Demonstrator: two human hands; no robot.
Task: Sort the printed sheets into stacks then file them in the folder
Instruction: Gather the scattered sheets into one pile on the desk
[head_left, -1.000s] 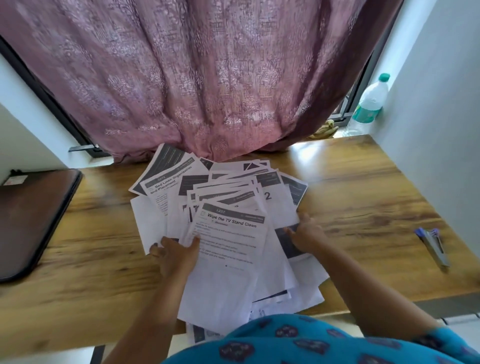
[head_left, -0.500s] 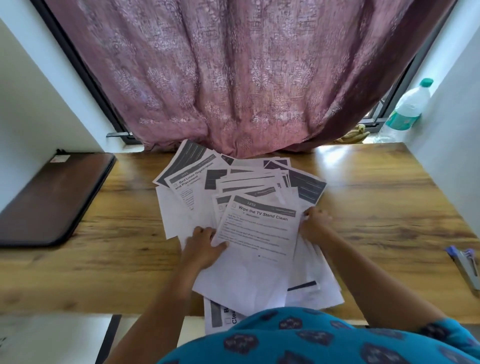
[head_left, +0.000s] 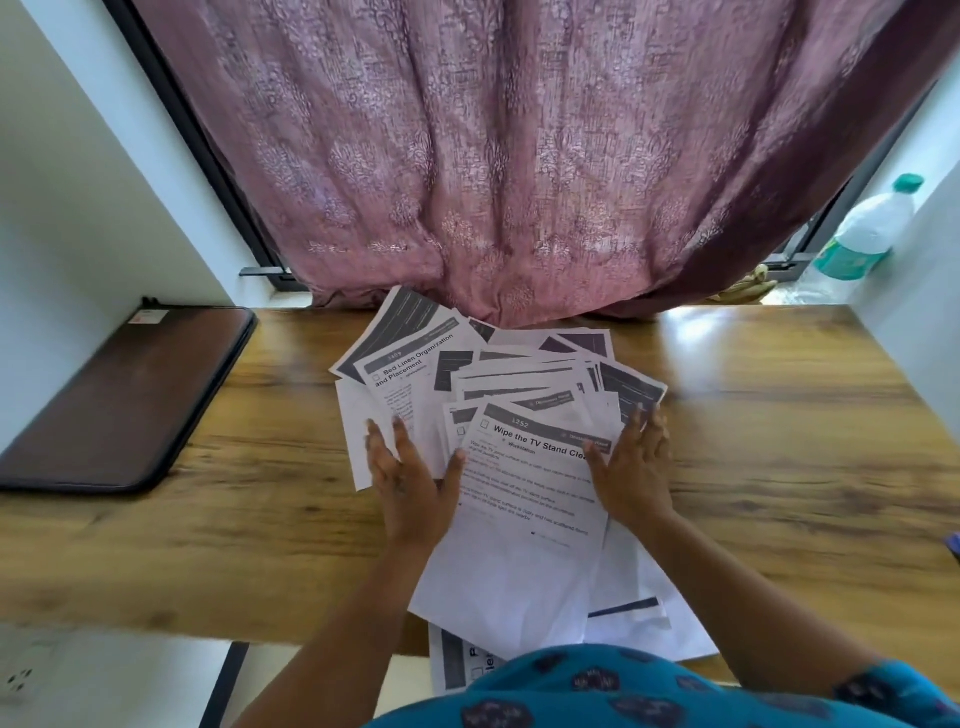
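Pressing in from both sides, the hands flanked a loose heap of sheets (head_left: 524, 384) in the middle of the wooden worktop (head_left: 779, 441). The left hand (head_left: 410, 483) lay flat with its fingers straight and spread, resting on the pile's left part, its thumb against the edge of the top sheet (head_left: 524, 519). The right hand (head_left: 631, 467) was spread too, fingers straight and pointing away from the person, laid on that sheet's right edge. Neither hand pinched anything. The top sheet sat tilted, headed "Wipe the TV Stand Clean". Behind it the sheets fanned out toward the curtain (head_left: 519, 156), one at the far left reading "Bed Linen Organization and Placement". The near ends of several sheets hung over the worktop's front edge, just above the person's blue patterned clothing (head_left: 649, 691).

Off to the left, well apart from the pile, a dark brown folder (head_left: 124, 395) lay flat and closed on the worktop. At the far right a plastic bottle (head_left: 867, 228) with a green cap stood on the window ledge. Something blue (head_left: 955, 545) showed at the picture's right edge, too cropped to make out.
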